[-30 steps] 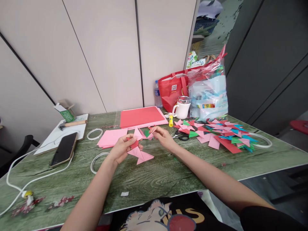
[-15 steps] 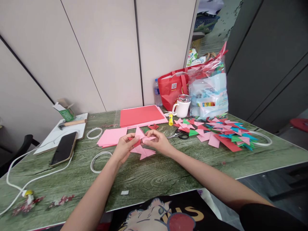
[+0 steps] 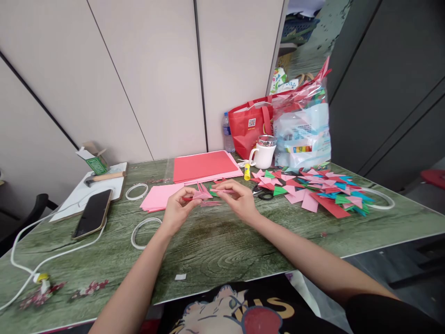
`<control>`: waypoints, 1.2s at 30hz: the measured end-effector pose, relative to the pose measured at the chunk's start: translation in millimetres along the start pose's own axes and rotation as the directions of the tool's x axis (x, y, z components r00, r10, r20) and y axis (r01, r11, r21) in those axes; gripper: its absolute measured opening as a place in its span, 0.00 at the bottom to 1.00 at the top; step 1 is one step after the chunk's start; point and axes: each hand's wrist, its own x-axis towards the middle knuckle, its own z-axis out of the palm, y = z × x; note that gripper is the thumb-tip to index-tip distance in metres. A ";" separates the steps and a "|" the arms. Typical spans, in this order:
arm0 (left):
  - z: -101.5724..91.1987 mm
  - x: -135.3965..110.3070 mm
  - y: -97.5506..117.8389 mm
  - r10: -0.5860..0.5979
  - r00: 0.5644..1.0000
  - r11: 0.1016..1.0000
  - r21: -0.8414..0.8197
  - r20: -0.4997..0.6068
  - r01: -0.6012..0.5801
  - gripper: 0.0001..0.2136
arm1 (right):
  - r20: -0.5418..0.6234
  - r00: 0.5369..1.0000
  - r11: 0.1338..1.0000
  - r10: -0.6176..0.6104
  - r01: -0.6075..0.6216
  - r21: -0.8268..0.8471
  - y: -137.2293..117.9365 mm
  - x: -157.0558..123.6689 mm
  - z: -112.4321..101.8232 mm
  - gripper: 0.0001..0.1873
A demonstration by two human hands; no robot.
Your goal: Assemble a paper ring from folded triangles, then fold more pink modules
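Observation:
My left hand (image 3: 180,207) pinches a cluster of folded pink and red paper pieces (image 3: 202,195), its points fanning out to the right. My right hand (image 3: 239,200) is closed on a thin folded pink paper piece (image 3: 223,190), seen almost edge-on. Both hands are raised over the middle of the table, their fingertips a short way apart. Behind my left hand lies a stack of pink paper squares (image 3: 159,196). Black-handled scissors (image 3: 265,195) lie just right of my right hand, partly covered by it.
Many folded paper pieces (image 3: 328,185) are heaped at the right. Red sheets (image 3: 205,166), a yellow glue stick (image 3: 247,172), a white mug (image 3: 264,155) and bags (image 3: 301,134) stand at the back. A phone (image 3: 92,214), hammer (image 3: 107,176) and tape rolls (image 3: 136,191) are left.
The paper cluster has tipped from showing its flat pink and red faces to nearly edge-on. My right hand has moved slightly right, away from my left, with its folded piece.

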 end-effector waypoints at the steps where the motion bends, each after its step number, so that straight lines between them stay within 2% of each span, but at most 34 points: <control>1: -0.3 0.1 -1.2 0.010 1.000 1.000 0.012 -0.003 -0.010 0.10 | -0.002 0.998 0.997 -0.058 0.058 -0.055 -1.7 -1.5 0.0 0.06; 4: -1.2 0.1 -2.6 0.047 0.999 0.998 0.053 -0.025 -0.046 0.09 | 0.011 0.978 0.963 -0.209 0.207 -0.173 -5.3 -4.7 0.3 0.06; 7: -1.5 -0.2 -1.6 0.076 0.997 0.993 0.094 -0.031 -0.073 0.09 | 0.040 0.948 0.928 -0.314 0.316 -0.199 -6.5 -5.6 0.8 0.05; 10: -1.3 -0.4 -0.5 0.104 0.995 0.989 0.102 0.002 -0.104 0.08 | 0.052 0.923 0.902 -0.382 0.384 -0.197 -5.7 -5.3 1.2 0.04; 14: -1.0 -0.6 0.7 0.127 0.991 0.983 0.127 0.033 -0.130 0.09 | 0.065 0.912 0.893 -0.406 0.411 -0.183 -4.2 -5.0 1.3 0.04; 25: -2.5 0.2 3.8 0.101 0.994 0.988 0.114 0.046 -0.105 0.08 | 0.103 0.931 0.921 -0.351 0.363 -0.141 -5.3 -3.7 0.6 0.03; 32: -5.6 0.3 7.5 0.082 0.988 0.992 0.088 0.134 -0.094 0.08 | 0.172 0.964 0.976 -0.201 0.212 -0.044 -7.5 0.3 -1.8 0.03; 36: -6.4 0.0 8.5 0.081 0.981 0.994 0.058 0.177 -0.092 0.07 | 0.225 0.971 0.997 -0.078 0.071 0.042 -5.0 0.0 -1.8 0.05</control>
